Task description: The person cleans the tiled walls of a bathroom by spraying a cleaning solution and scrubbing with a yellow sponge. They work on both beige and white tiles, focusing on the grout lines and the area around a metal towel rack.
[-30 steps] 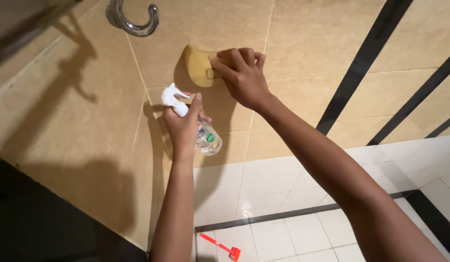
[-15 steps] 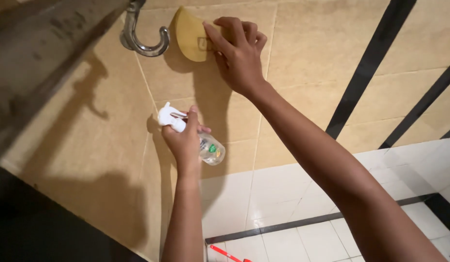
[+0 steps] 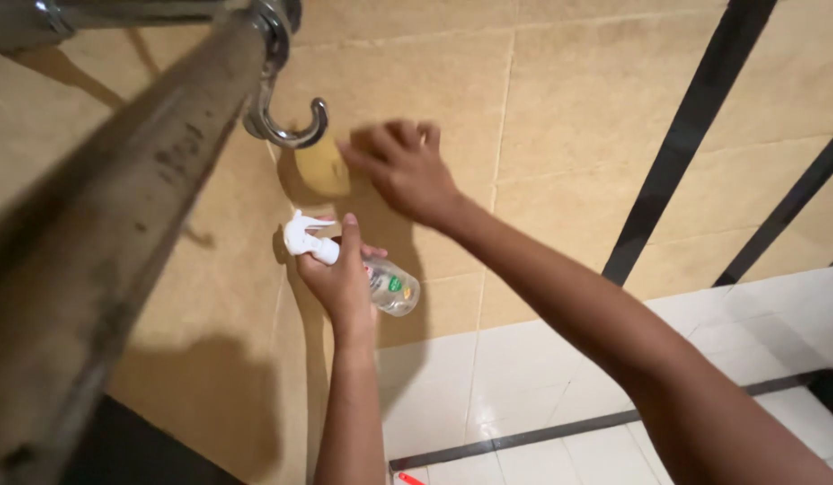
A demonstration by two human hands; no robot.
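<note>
My right hand (image 3: 403, 171) presses flat on the yellow sponge (image 3: 322, 166) vs the tan wall tile (image 3: 578, 126), at abt 5 o'clock from the chrome hook (image 3: 286, 121); my left hand (image 3: 340, 278) has a closed grip round the small spray bottle (image 3: 381, 283), white nozzle at 10 o'clock, just below the sponge. I'd judge wiping is mid-way: no foam or wet streaks I can make out, so can't tell how much tile is done, lower tiles prob left.

beige tiled wall (image 3: 569, 108) – black stripes | white floor tiles (image 3: 542, 395) | chrome rail (image 3: 120, 216)
</note>
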